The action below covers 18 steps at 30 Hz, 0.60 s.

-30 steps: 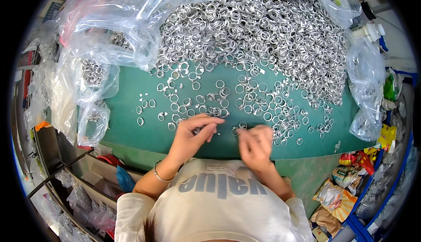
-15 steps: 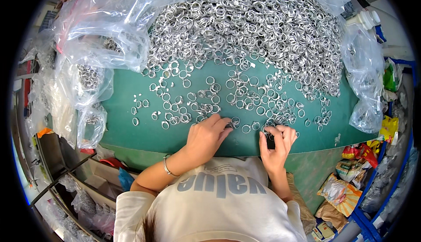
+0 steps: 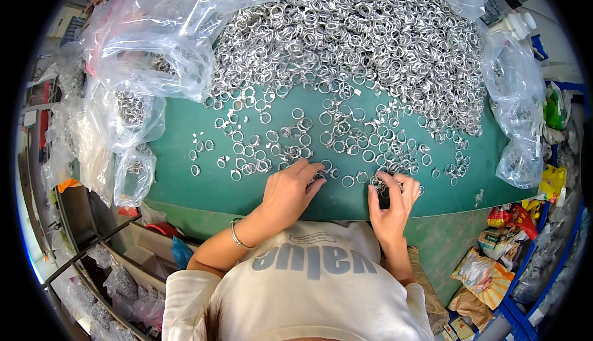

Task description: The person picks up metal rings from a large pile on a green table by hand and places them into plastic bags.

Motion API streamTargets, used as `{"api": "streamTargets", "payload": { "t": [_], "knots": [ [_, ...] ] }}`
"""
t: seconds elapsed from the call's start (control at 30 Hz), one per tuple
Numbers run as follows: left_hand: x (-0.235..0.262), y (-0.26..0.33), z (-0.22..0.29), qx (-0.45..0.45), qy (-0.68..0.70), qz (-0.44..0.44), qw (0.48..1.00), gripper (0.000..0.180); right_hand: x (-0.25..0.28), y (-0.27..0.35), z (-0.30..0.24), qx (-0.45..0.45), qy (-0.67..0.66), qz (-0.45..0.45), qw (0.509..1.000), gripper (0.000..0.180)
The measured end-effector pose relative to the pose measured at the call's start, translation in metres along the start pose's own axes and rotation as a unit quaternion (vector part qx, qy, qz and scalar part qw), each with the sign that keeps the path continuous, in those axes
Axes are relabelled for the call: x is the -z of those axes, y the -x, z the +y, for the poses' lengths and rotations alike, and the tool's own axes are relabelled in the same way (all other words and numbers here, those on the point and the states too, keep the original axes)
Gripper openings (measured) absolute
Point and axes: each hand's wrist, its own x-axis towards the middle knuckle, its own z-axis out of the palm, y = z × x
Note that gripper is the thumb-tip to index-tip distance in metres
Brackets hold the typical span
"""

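Note:
A big heap of silver metal rings (image 3: 346, 38) covers the far half of a green table mat (image 3: 204, 186), and loose rings (image 3: 346, 137) are scattered toward me. My left hand (image 3: 287, 193) lies palm down near the front edge, its fingertips touching a few rings (image 3: 321, 174). My right hand (image 3: 392, 202) is beside it, fingers curled around a small bunch of rings (image 3: 386, 183) at the near edge of the scatter. A thin bracelet (image 3: 235, 236) is on my left wrist.
Clear plastic bags with more rings are piled at the left (image 3: 136, 50) and right (image 3: 516, 112) of the mat. Colourful packets (image 3: 513, 230) lie on the floor at the right. Shelves with bagged parts (image 3: 105, 273) stand at lower left.
Both hands have shifted slightly right and forward into the scattered rings. The right hand now gathers rings at the scatter's edge; the left reaches out flat.

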Motion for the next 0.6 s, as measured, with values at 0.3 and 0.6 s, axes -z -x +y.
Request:
{"api": "streamTargets", "payload": {
  "t": [0.3, 0.6],
  "knots": [
    [-0.001, -0.002, 0.006, 0.011, -0.034, -0.012, 0.999, 0.028, -0.002, 0.005, 0.006, -0.074, -0.045, 0.024, 0.996, 0.052],
    [-0.004, 0.006, 0.005, 0.039, -0.045, 0.006, 0.998, 0.022, -0.016, -0.001, 0.001, -0.013, -0.015, -0.026, 0.999, 0.051]
  ]
}}
